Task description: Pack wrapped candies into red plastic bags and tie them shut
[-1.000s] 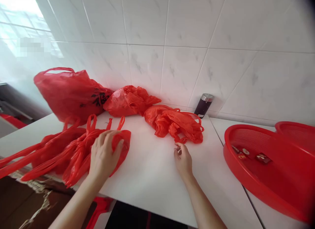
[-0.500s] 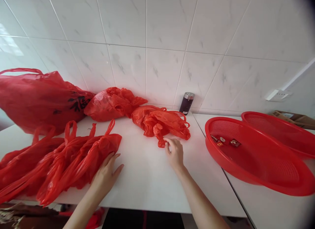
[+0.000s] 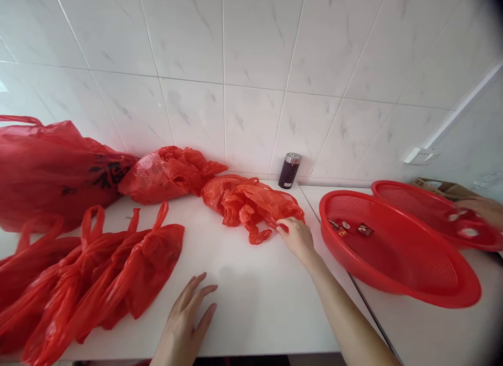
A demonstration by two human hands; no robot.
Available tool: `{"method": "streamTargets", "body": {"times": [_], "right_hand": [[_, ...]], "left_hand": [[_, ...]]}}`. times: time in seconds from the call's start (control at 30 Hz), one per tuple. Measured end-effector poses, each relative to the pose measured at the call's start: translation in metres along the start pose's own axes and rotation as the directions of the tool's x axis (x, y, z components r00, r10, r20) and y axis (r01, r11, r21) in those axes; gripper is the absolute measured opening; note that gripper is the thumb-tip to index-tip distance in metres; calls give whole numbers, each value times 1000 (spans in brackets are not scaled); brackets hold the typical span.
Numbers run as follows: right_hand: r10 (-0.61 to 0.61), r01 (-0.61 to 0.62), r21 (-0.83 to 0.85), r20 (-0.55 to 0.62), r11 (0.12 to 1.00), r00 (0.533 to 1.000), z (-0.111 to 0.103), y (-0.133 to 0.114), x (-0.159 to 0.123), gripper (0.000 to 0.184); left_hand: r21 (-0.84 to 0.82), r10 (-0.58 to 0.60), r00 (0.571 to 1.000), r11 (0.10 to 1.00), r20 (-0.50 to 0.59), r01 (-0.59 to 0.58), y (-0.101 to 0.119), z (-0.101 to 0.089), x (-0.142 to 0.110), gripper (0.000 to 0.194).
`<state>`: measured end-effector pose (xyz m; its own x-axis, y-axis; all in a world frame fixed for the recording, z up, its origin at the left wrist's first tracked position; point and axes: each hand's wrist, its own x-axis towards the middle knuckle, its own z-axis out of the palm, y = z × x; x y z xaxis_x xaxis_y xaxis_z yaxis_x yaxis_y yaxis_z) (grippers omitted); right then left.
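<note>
My right hand (image 3: 298,240) is at the front right of a crumpled heap of red plastic bags (image 3: 236,198), its thumb and fingers pinching the edge of one plastic bag. My left hand (image 3: 188,316) hovers low over the white table (image 3: 239,303), fingers spread, with nothing in it. Left of it lie several filled red plastic bags (image 3: 137,277) with their handles up, apart from my fingers. Another bunched red bag (image 3: 165,174) rests against the tiled wall behind.
A large red bag (image 3: 51,172) with black lettering stands at the far left. A dark flask (image 3: 289,172) is by the wall. On the right are a red basket (image 3: 401,256) with several small packets and a second basket (image 3: 408,198), where another person's blurred hand (image 3: 483,210) reaches in.
My left hand has come away from the filled bags toward me. My right hand has moved right along the heap and pinches a bag's edge. Another person's hand has appeared at the far basket.
</note>
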<state>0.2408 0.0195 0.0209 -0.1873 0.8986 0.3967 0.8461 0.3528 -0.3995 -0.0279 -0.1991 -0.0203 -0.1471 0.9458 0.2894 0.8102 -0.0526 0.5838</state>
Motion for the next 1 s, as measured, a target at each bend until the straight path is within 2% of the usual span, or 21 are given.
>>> {"method": "streamTargets", "body": {"times": [0.1,0.2,0.3,0.37,0.4,0.43,0.5,0.53,0.57,0.6,0.63,0.67,0.7,0.73,0.77,0.83,0.87,0.9,1.0], "right_hand": [[58,-58,56,-6,997,998,8,11,-5,22],[118,-107,163,-60,981,991,10,18,1,25],[185,-128,294,-173,947,967,-1,15,16,33],[243,-121,451,-223,884,944,-15,8,26,43],[280,-105,583,-219,806,935,-23,3,30,46],[311,-79,724,-192,685,931,-31,-3,32,46],[316,-29,927,-99,375,944,-48,-18,27,44],[288,-22,964,-57,263,956,-57,-27,20,41],[238,-33,972,-23,232,971,-65,-38,10,38],[173,-57,964,12,258,985,-71,-50,-2,35],[99,-77,940,46,334,994,-76,-63,-16,32],[-15,-78,892,95,445,995,-79,-76,-31,28],[-148,-24,829,127,558,981,-80,-88,-46,25],[-289,79,763,145,641,946,-78,-99,-60,24],[-416,188,705,165,684,894,-74,-108,-72,25],[-571,343,634,192,693,798,-65,-119,-93,29],[-595,361,623,211,693,776,-60,-120,-101,29],[-584,343,621,235,705,777,-55,-119,-108,29],[-453,177,647,288,741,844,-49,-108,-119,25]], "left_hand": [[-51,11,999,999,33,-9,17,3,3,27],[-114,11,999,993,47,-6,28,7,0,26],[-166,-19,1000,986,-11,17,31,10,-3,24],[-188,-35,999,982,-34,28,30,10,-4,23],[-203,-44,998,979,-35,36,29,11,-4,23],[-222,-55,998,974,-32,46,30,11,-3,23],[-277,-86,996,958,-12,80,32,12,-1,25],[-311,-109,994,944,5,105,35,13,0,27],[-356,-136,990,925,25,136,38,13,1,31],[-418,-164,985,892,51,171,42,14,2,37],[-505,-189,978,838,88,207,47,13,4,45],[-610,-205,970,754,134,244,52,12,6,54],[-717,-207,961,640,183,274,57,10,9,63],[-805,-199,952,509,234,304,61,7,12,70],[-861,-195,940,380,282,337,66,4,16,71],[-895,-234,903,188,360,406,74,-4,25,58],[-890,-278,877,127,392,438,76,-8,29,48],[-883,-324,849,78,417,464,78,-11,32,38],[-869,-412,787,-27,459,494,79,-15,36,31]]}}
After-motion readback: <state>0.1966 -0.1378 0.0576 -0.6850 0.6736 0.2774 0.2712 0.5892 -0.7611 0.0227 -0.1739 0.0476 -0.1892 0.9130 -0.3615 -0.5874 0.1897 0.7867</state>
